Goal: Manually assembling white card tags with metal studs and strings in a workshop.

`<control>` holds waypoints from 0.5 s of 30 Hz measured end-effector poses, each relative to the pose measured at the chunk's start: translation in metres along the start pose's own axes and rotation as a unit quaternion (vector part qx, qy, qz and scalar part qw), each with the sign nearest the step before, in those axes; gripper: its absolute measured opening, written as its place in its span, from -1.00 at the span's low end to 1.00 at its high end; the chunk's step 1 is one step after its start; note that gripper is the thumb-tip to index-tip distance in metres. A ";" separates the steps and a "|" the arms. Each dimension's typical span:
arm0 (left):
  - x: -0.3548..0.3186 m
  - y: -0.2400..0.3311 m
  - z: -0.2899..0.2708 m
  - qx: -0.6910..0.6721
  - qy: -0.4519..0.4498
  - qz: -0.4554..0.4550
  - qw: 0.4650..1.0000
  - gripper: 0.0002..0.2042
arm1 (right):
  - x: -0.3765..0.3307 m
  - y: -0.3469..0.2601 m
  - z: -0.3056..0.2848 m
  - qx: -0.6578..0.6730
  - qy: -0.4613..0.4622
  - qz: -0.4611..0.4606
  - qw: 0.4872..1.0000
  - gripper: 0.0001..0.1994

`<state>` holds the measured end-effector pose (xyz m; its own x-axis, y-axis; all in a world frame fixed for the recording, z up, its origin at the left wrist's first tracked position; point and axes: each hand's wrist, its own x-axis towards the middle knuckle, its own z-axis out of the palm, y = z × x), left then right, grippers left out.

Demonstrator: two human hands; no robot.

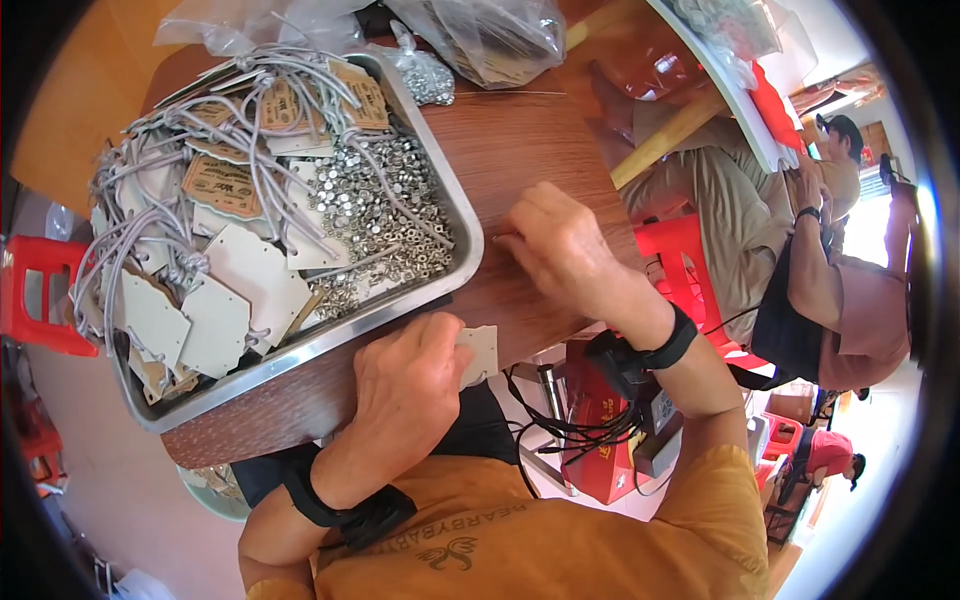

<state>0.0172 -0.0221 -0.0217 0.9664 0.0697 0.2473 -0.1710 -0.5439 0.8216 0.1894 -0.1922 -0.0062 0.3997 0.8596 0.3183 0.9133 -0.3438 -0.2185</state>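
My left hand (408, 385) is closed on a small pale card tag (481, 355) with a notched edge, held by the table's near edge. Most of that tag is hidden behind my fingers. My right hand (562, 238) is over the brown table (530, 130), its fingers pinched together; what they hold, if anything, is too small to make out. To the left of both hands stands a metal tray (462, 215). Inside it lie piled card tags (258, 280) with grey cords (255, 140) and a heap of small shiny metal fasteners (385, 195).
Clear plastic bags (490, 40) and a small bag of metal pieces (422, 72) lie behind the tray. A red stool (45, 295) stands at left. Black cables (560, 425) hang below the table by a red box (600, 450). Other people (850, 290) sit at right.
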 end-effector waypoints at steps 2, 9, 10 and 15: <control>0.003 0.001 0.003 0.015 -0.005 -0.006 1.000 -0.86 | -0.004 0.001 0.003 0.009 -0.010 0.009 1.000 -0.82; 0.002 -0.002 0.009 0.031 0.017 -0.007 0.999 -0.84 | -0.019 0.012 -0.002 0.063 0.010 0.025 0.998 -0.77; 0.003 -0.004 0.010 0.036 0.032 0.011 0.999 -0.86 | -0.020 0.012 -0.002 0.063 0.011 0.027 0.998 -0.77; 0.003 -0.002 0.008 0.044 0.020 0.000 0.999 -0.85 | -0.020 0.011 0.005 0.086 0.056 0.027 0.994 -0.81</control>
<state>0.0223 -0.0272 -0.0268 0.9576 0.1031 0.2691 -0.1512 -0.6152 0.7737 0.1908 -0.2116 -0.0198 0.4628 0.7913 0.3997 0.8670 -0.3102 -0.3900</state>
